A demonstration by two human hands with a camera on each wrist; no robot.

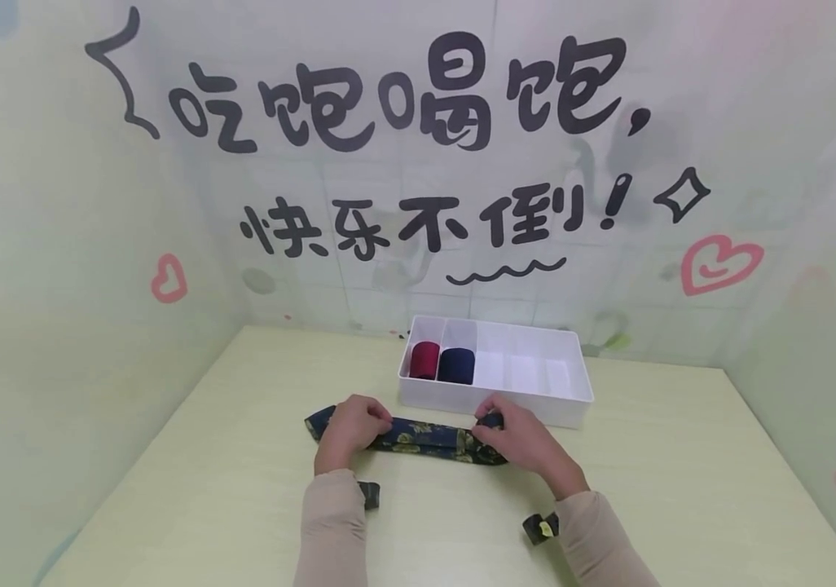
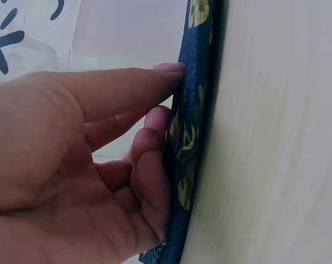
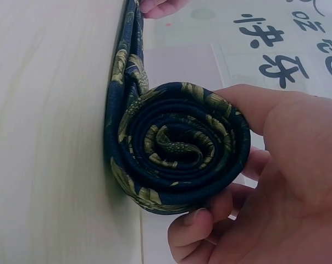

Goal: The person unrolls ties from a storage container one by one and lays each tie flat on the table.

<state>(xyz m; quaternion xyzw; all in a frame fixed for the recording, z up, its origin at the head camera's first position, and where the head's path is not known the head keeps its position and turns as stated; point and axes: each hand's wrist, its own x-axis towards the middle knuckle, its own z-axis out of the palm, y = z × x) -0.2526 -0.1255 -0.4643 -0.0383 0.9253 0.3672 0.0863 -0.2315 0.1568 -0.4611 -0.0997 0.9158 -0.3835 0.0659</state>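
Observation:
A dark blue necktie (image 1: 425, 436) with a gold floral pattern lies across the table, its pointed end out to the left. Its other end is wound into a spiral roll (image 3: 180, 147), standing on edge in the right wrist view. My right hand (image 1: 528, 440) grips this roll, thumb on one side and curled fingers on the other. Over the flat stretch, my left hand (image 1: 350, 428) holds the tie with the thumb tip and bent fingers against its surface. The left wrist view shows the tie (image 2: 191, 110) edge-on beside those fingertips.
Just behind the tie stands a white divided box (image 1: 491, 399). A red roll (image 1: 425, 359) and a navy roll (image 1: 457, 365) sit in its left compartments. A lettered wall covering (image 1: 418, 293) rises at the table's back edge. Small dark devices are at both wrists.

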